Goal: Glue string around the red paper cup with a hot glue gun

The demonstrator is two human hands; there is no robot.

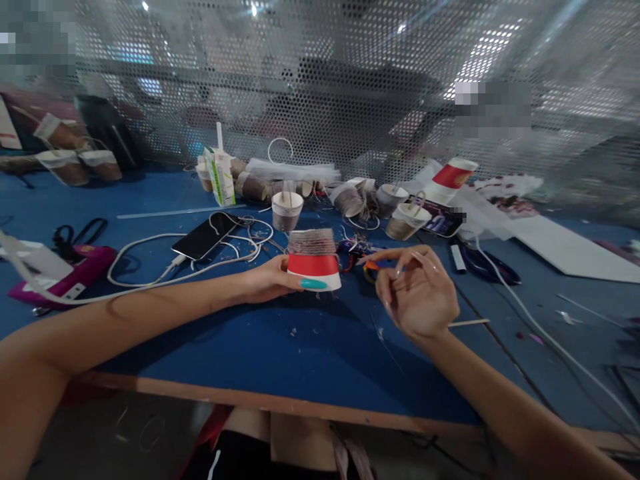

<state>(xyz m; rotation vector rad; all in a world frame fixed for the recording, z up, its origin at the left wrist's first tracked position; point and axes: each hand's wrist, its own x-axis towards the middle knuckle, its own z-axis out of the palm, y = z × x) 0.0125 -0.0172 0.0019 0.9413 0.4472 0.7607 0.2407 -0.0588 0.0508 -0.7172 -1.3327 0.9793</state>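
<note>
My left hand [267, 279] is closed around an upturned red and white paper cup [313, 265], its thumb along the rim. Grey-brown twine [311, 241] is wound round the cup's narrower upper part. To the right of the cup, my right hand [417, 293] is raised with its palm toward me. Its fingers are loosely bent and apart, and the palm is bare; no strand shows between the fingers. Just behind its fingertips lies a small orange and blue thing [373, 267], partly hidden. Behind the held cup stands a twine-wrapped cup [287, 212] with a handle.
A phone [205, 237] and white cables lie at left, near a purple power strip [90, 270]. More wrapped cups [407, 222], a drink carton [220, 177] and a red cup [453, 180] stand farther back. A perforated metal screen [300, 87] rises behind the blue table [280, 360].
</note>
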